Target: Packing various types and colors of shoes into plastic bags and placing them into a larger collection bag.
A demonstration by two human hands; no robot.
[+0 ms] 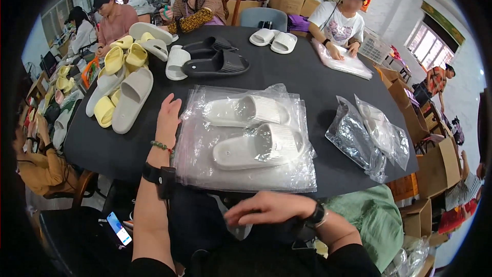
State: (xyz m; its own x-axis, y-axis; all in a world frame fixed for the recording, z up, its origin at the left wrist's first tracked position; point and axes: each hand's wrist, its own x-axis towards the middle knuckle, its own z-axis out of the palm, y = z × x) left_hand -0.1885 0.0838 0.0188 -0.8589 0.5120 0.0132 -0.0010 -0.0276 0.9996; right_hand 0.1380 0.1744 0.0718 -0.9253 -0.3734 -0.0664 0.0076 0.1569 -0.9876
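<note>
left hand point(168, 118) is stretched out flat and free of any grip, just beside the left edge of a stack of clear bags point(197, 154); whether it brushes the plastic i can't tell. beads point(161, 146) circle that wrist. the right hand point(271, 208) hangs past the table's near edge, fingers loosely bent over a pale piece point(238, 230), and i can't say if they grip it. two white slippers point(236, 155) lie side by side on the stack, toes to the right. beyond the left hand, grey and yellow slippers are heaped on the black table point(297, 74), with a grey slipper point(134, 100) nearest; black slippers point(215, 65) sit farther back. to the right lie a dark bag point(353, 136) and a pale bagged pair point(382, 123). across the table, someone in a white shirt point(335, 23) rests both hands on more plastic point(351, 66).
</note>
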